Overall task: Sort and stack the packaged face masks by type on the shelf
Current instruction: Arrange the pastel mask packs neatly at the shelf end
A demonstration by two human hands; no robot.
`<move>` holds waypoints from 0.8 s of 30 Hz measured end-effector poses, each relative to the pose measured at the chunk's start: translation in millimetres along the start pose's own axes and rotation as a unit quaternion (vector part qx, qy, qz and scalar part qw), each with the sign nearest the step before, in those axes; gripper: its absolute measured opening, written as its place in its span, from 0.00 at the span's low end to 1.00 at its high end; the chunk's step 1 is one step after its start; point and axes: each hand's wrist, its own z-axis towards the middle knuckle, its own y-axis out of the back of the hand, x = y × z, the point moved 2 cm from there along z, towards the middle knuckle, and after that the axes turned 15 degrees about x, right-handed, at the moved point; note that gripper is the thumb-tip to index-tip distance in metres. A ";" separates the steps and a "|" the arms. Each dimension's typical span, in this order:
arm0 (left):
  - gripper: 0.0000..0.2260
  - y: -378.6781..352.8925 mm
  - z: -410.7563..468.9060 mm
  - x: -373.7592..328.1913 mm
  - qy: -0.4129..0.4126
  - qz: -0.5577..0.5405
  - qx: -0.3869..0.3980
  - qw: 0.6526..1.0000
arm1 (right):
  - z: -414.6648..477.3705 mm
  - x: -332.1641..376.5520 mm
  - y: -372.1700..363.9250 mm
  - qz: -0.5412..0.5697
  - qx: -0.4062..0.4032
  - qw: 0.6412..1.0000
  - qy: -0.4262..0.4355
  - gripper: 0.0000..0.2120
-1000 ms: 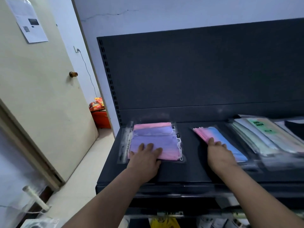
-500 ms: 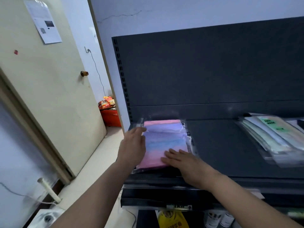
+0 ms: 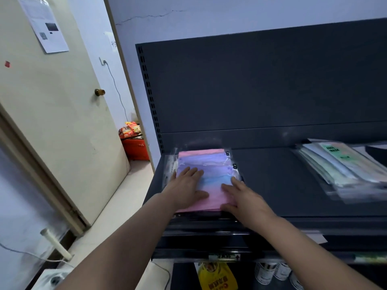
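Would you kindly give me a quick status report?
Both hands, left and right, flat on pink-blue mask stack. Green packs piled apart, right. Nothing in the way.

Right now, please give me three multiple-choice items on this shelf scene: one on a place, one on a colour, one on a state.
1. Where on the shelf is the pink-blue mask stack?
A. left end
B. right end
C. middle

2. What colour is the label on the top pack of the right pile?
A. red
B. green
C. yellow

3. How are the left hand and right hand?
A. flat on the stack
B. lifting a pack
C. off the shelf

Answers: 1 A, stack beside the left upright. 2 B, green label. 3 A, palms pressed down.
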 end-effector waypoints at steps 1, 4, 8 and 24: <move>0.34 3.1 6.2 -3.7 0.005 -0.001 0.008 1.000 | -1.9 -1.6 0.7 0.013 -0.009 1.000 0.004 0.28; 0.35 6.3 24.6 -8.0 0.031 0.000 -0.001 1.000 | -7.6 -7.6 0.3 0.055 -0.029 0.998 0.028 0.30; 0.19 28.5 26.0 -12.0 0.015 -0.102 -0.075 0.992 | -12.9 -13.5 6.8 0.081 -0.083 0.992 0.056 0.34; 0.08 49.1 -35.6 4.0 0.076 -0.719 -0.193 0.664 | 14.0 41.4 33.6 -0.135 -0.232 0.960 0.086 0.31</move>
